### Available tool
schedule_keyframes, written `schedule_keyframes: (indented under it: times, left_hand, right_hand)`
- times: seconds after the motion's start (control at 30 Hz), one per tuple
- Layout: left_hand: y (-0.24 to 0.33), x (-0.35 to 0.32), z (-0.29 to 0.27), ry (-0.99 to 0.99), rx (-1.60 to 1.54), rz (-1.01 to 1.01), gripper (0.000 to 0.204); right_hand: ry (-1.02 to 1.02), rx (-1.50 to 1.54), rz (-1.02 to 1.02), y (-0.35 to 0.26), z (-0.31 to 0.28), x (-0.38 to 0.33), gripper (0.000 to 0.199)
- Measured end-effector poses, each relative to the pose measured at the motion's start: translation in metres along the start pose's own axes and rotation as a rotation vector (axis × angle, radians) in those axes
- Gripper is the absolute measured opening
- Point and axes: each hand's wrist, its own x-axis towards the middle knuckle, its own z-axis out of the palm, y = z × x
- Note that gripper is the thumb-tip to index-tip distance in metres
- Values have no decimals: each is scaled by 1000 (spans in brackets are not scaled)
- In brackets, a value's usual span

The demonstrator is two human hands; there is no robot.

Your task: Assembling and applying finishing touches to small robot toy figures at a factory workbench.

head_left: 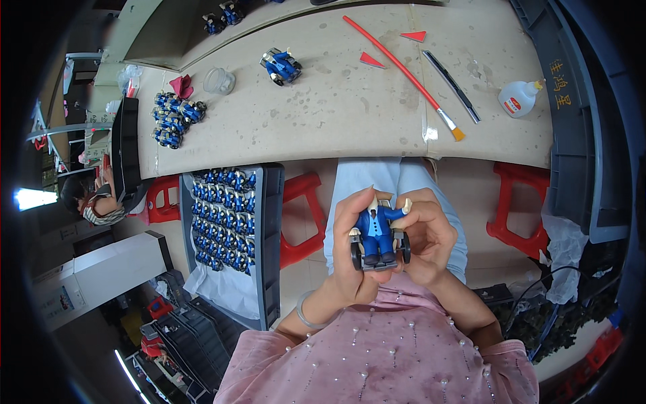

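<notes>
Held over the lap below the desk (323,135), the blue-suited figure in a wheeled chair (379,236) sits gripped between left hand (351,252) and right hand (431,246) — fingers closed around it — apparently mid-assembly, the next move calling for a careful press.

Even, soft daylight fills the scene, brightest on the pale worktable (323,101), which shows little shadow and no harsh glare; a blown-out white patch of light (30,198) glows at the far left, and the lower corners fall into dimness. Fisheye distortion bends the table's front edge into a curve, and a black vignette rings the picture. The centre is sharp, with the blue toy figure (378,232) crisp, while detail softens and smears toward the rim.
</notes>
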Motion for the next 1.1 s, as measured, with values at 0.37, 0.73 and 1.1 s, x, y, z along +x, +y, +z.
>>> schedule_keyframes:
  times: [0.37, 0.73, 1.1]
  left_hand:
    - [-5, 3, 1, -13, 32, -1, 83]
    - [-12, 13, 6, -1, 6, -49, 79]
    - [-11, 15, 6, 4, -11, -107, 77]
  right_hand:
    - [-11, 26, 32, 5, -4, -3, 40]
    - [68, 135, 144, 15, -11, -4, 45]
    - [69, 120, 162, 19, -13, -3, 43]
